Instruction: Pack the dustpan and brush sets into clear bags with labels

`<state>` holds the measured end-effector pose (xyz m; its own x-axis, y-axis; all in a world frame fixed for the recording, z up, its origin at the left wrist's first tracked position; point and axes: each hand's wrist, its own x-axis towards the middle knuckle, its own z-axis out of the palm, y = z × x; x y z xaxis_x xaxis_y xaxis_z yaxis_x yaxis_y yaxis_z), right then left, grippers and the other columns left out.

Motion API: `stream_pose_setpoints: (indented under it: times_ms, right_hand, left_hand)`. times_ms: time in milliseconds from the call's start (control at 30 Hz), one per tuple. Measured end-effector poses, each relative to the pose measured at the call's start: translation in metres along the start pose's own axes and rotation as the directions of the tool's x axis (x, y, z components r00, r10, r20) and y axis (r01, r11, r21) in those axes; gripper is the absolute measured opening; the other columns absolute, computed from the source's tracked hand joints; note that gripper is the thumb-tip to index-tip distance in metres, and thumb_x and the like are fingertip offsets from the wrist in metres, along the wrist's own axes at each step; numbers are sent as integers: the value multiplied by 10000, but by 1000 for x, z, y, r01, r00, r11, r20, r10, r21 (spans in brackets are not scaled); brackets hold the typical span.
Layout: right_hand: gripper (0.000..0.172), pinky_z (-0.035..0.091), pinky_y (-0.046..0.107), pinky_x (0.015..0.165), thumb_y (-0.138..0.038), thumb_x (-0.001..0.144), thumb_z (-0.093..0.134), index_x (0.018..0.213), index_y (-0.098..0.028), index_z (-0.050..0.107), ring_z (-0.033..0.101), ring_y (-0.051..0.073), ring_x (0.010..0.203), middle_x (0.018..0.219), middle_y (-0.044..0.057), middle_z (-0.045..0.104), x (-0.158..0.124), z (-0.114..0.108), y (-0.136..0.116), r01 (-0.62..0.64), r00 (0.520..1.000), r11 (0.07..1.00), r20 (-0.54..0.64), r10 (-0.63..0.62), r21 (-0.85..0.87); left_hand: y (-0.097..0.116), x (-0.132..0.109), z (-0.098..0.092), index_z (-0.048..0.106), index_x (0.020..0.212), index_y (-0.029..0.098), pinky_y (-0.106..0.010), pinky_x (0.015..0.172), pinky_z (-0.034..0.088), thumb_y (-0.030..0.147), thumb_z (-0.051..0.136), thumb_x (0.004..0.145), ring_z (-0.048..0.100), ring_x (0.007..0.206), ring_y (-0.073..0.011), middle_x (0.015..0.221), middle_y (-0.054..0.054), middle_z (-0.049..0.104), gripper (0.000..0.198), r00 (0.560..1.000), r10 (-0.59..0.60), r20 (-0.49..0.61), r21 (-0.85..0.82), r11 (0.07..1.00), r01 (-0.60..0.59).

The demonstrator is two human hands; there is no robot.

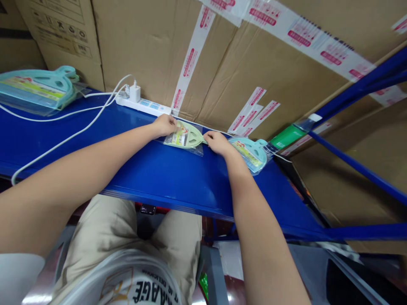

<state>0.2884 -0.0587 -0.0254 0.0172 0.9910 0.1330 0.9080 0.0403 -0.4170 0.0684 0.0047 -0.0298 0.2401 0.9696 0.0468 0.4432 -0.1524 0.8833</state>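
A pale green plastic piece (193,136), shaped like a small dustpan, lies on the blue shelf in a clear bag with a printed label. My left hand (165,125) is closed at its left end, fingers pinched on the bag's edge. On the other side, my right hand (217,142) has its fingers closed around the narrow handle end, which they partly hide. Just right of that hand is a light blue bagged piece (254,148) of similar shape. More light blue bagged pieces (38,87) lie stacked at the far left.
A white power strip (146,106) with a plugged-in charger (135,92) and loose white cables runs along the back. Large cardboard boxes (143,51) stand behind the blue shelf (178,178). A green-labelled bottle (292,133) leans by the blue frame at right.
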Motion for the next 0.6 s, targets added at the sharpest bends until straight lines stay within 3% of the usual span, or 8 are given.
stream_pose_setpoints:
  times_ms: [133, 233, 433, 600]
  right_hand:
    - [213, 480, 277, 815, -170, 904, 512, 901, -172, 724, 661, 188, 840, 922, 51, 768, 0, 1, 0, -12, 1000, 1000, -4, 12, -6]
    - [220, 477, 280, 810, -174, 906, 510, 904, -171, 731, 659, 192, 832, 922, 56, 769, 0, 1, -1, -12, 1000, 1000, -4, 12, -13]
    - [240, 480, 282, 808, -166, 910, 501, 909, -172, 741, 661, 195, 839, 938, 61, 774, 0, 1, 0, -10, 1000, 1000, -7, 10, -27]
    - [221, 480, 269, 782, -173, 907, 516, 899, -180, 737, 658, 190, 832, 916, 52, 773, 0, 1, 0, 5, 1000, 1000, -14, -5, -21]
  left_hand:
    - [-4, 3, 2, 510, 554, 193, -258, 542, 291, 158, 805, 743, 382, 521, -73, 549, 54, 484, 352, 997, 73, 6, 17, 997, -73]
    - [-4, 2, 1, 484, 525, 195, -264, 556, 284, 136, 791, 756, 374, 533, -79, 531, 55, 455, 389, 997, 69, 40, -26, 997, -68]
    - [3, -2, -8, 627, 576, 158, -261, 588, 330, 167, 862, 704, 424, 557, -79, 557, 39, 515, 267, 992, 10, 123, -104, 995, 3]
    - [1, 0, -6, 710, 643, 151, -288, 653, 423, 190, 879, 641, 518, 620, -114, 608, 11, 596, 173, 993, 13, 114, -110, 994, 0]
